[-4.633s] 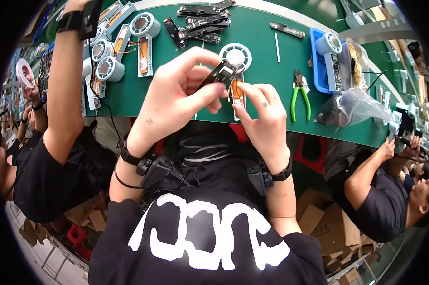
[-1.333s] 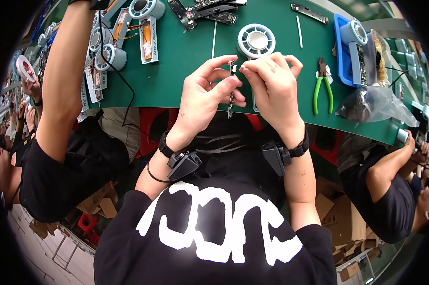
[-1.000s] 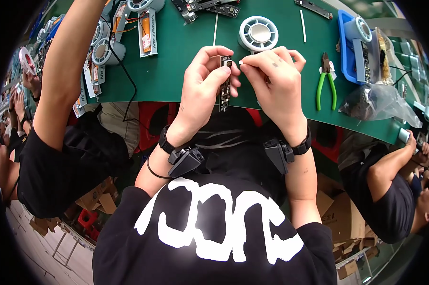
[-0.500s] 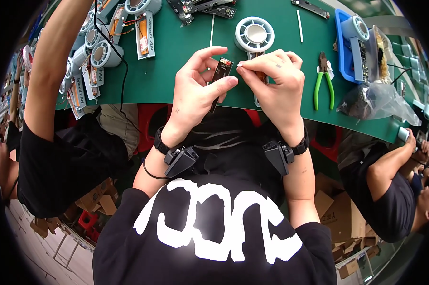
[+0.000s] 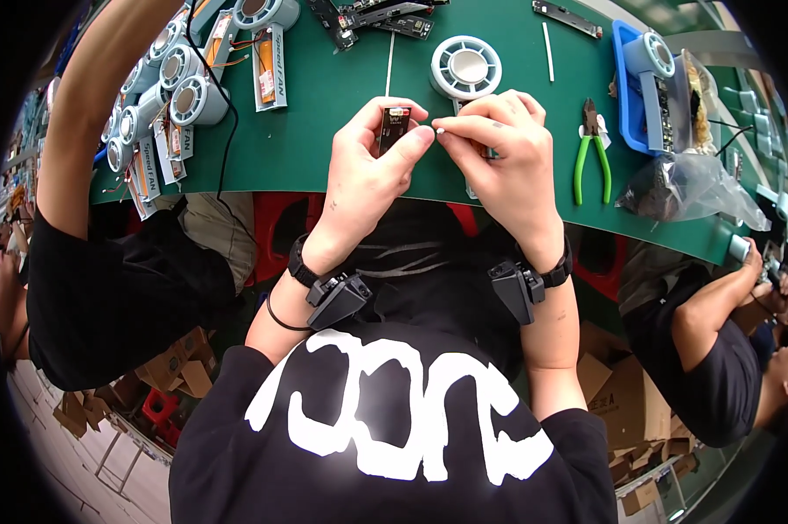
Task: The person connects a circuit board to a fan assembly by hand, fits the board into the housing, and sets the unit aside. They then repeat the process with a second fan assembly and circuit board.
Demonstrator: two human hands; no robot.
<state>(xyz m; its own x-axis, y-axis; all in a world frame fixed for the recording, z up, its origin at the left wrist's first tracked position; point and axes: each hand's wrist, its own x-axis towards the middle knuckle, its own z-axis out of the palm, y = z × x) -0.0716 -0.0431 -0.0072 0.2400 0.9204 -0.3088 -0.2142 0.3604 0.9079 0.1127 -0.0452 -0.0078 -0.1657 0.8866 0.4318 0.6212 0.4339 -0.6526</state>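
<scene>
My left hand (image 5: 372, 166) is closed around a narrow black circuit board (image 5: 394, 127), gripped between thumb and fingers. The board stands nearly upright, and a small pale part shows at its top end. Close beside it, my right hand (image 5: 507, 157) pinches a tiny white piece (image 5: 440, 131) between thumb and forefinger; it is too small to name surely. The two thumbs are a short gap apart. Just beyond my right hand stands a light blue handheld fan (image 5: 465, 70) with a round grille. Its lower body is mostly hidden by that hand.
Green-handled cutters (image 5: 593, 157) lie to the right, near a blue tray (image 5: 629, 87) and a clear plastic bag (image 5: 695, 188). Several fans (image 5: 193, 100) crowd the left, with a black cable (image 5: 228, 166) beside them. More boards (image 5: 394, 22) lie at the back. Co-workers sit on both sides.
The circuit board has turned from a slant to nearly upright in my left hand, which has shifted a little right. My right hand still pinches the white piece, slightly lower.
</scene>
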